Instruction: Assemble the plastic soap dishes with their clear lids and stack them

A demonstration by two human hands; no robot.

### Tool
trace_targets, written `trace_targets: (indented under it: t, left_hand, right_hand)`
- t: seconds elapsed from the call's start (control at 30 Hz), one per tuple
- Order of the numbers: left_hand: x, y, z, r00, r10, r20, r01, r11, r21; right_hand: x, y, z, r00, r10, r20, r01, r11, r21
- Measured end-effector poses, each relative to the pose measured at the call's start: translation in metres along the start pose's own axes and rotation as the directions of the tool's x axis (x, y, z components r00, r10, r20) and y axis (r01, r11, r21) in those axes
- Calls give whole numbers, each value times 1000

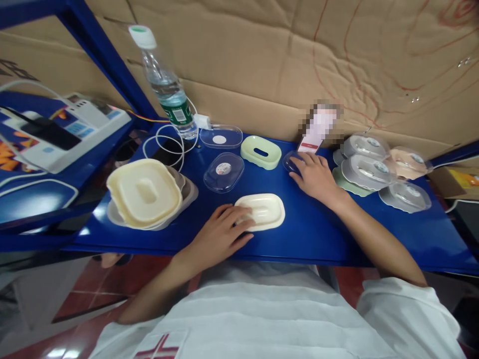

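Left hand (223, 230), loosely open, covers a dish (271, 212)'s left end near the blue table (310, 239)'s front edge; right hand (317, 177), fingers spread, partly hides a lid (288, 160), right of center.

dish (266, 211): cream | slotted tray (273, 149): green | tabletop (299, 234): blue | cardboard (239, 55): brown, red-lined

Blue table (299, 234): glossy on my feed
Left end: stacked dishes (144, 194), upright bottle (170, 99)
Middle: three clear lids (224, 172), green insert (270, 153), cream dish (264, 212)
Right end: clustered lidded dishes (368, 172)
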State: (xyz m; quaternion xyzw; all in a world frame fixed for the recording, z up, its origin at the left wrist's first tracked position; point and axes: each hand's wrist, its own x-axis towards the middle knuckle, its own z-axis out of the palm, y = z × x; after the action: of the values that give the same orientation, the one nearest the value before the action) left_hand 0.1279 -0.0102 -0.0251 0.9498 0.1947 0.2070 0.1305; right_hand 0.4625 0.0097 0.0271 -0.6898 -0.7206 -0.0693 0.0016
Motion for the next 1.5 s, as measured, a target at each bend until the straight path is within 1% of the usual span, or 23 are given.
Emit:
trace_targets:
  t: [0.07,0.13,0.2,0.27,0.3,0.4,0.5,0.6,0.73,0.8,0.9,0.97,1.0,1.03,1.1,1.17,1.2,1.27,1.33,1.4,1.43,1.5]
  left_hand:
    - [-1,1,-1,996,85,21,-84,995,-49]
    - [-3,1,-2,991,135,26,-133,988,-75]
    - [-4,2,-4,992,124,6,-124,990,-64]
    - [-3,2,-5,997,69,-20,-70,997,-34]
    - [-2,2,-5,999,37,-29,-37,999,-18]
    - [0,2,-3,999,-31,-17,31,999,17]
    - [1,2,-1,997,-73,-11,73,996,51]
    - [0,1,0,994,-107,-16,108,992,70]
    - [-2,0,0,994,-105,-3,105,994,43]
    - [-2,-1,0,994,-111,-3,111,994,19]
    - [-3,-1,0,993,-120,-6,120,993,2]
    - [-3,-1,0,993,-118,-12,118,993,2]
    - [-3,0,0,993,-115,-16,116,993,2]
    - [-3,0,0,993,-114,-19,114,994,1]
    - [-2,0,0,994,-110,-24,110,994,-9]
    - [-2,0,1,993,-112,-32,111,994,-23]
    - [-3,0,1,992,-121,-38,120,992,-29]
    - [-3,0,2,985,-162,-54,160,986,-40]
    - [-3,-1,4,972,-223,-75,218,974,-68]
    - [-4,-1,4,958,-272,-93,262,959,-111]
    - [-4,-1,4,952,-287,-103,273,953,-131]
    - [-4,-1,5,944,-302,-135,281,947,-156]
  right_hand:
    - [-2,-3,-5,999,12,46,-12,1000,0]
    - [1,-5,-9,994,74,77,-73,997,-17]
    - [4,-4,-10,981,162,102,-159,986,-40]
    - [0,3,-7,965,227,131,-223,974,-45]
    - [-4,7,-4,961,236,144,-232,972,-42]
    - [-25,15,1,971,179,157,-176,984,-32]
    - [-40,13,-1,979,103,175,-102,995,-18]
    - [-35,6,-5,979,73,190,-78,997,21]
    - [-24,7,-5,969,85,233,-109,990,92]
    - [-29,11,-3,978,30,206,-62,987,150]
    - [-47,13,-2,983,-117,141,84,971,223]
    - [-56,11,-2,979,-176,106,148,963,225]
    - [-57,8,-2,980,-185,76,164,962,220]
    - [-55,5,-2,982,-188,34,176,959,220]
    - [-40,-2,-1,978,-194,-79,207,948,240]
    - [-15,-10,3,960,-210,-184,252,936,244]
    - [0,-14,5,950,-229,-213,277,932,235]
    - [28,-21,12,941,-269,-207,311,926,215]
    - [48,-24,16,943,-294,-158,324,921,216]
    - [51,-24,15,933,-321,-159,353,904,241]
    - [45,-23,12,919,-345,-192,386,885,259]
    - [21,-20,4,873,-393,-289,472,831,295]
